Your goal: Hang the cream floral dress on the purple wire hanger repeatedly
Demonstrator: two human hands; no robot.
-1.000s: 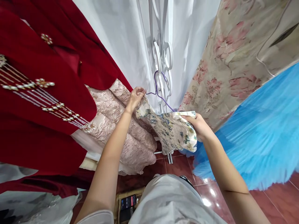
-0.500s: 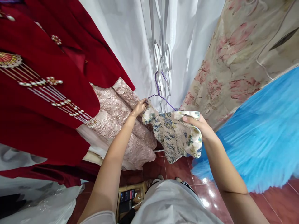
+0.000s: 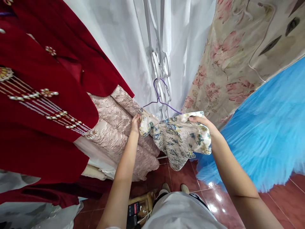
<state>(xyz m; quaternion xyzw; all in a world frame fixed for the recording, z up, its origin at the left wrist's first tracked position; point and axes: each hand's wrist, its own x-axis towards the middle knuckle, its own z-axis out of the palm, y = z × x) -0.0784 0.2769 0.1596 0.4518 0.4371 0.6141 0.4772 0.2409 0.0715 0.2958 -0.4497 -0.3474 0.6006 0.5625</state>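
Note:
A floral garment (image 3: 177, 136), cream with blue and yellow-green print, hangs on a thin purple hanger (image 3: 157, 95). The hanger's hook is caught on a white scrolled metal stand (image 3: 156, 65). My left hand (image 3: 135, 123) grips the garment's left shoulder, near the hanger's left end. On the other side, my right hand (image 3: 203, 123) is closed on the garment's right sleeve part, thumb on top and fingers hidden behind the cloth. The fabric is stretched between both hands.
Left hang a red garment (image 3: 62, 79) with beaded strands and a pink textured dress (image 3: 114, 117). White curtains (image 3: 114, 38) stand behind. To the right are a pink-flowered cloth (image 3: 224, 63) and blue tulle (image 3: 257, 133). A wooden tray (image 3: 149, 202) holds a phone (image 3: 133, 208) below.
My left hand has pulled the garment's left shoulder outward and down over the hanger's end. The right side has shifted slightly right. The view has moved a little.

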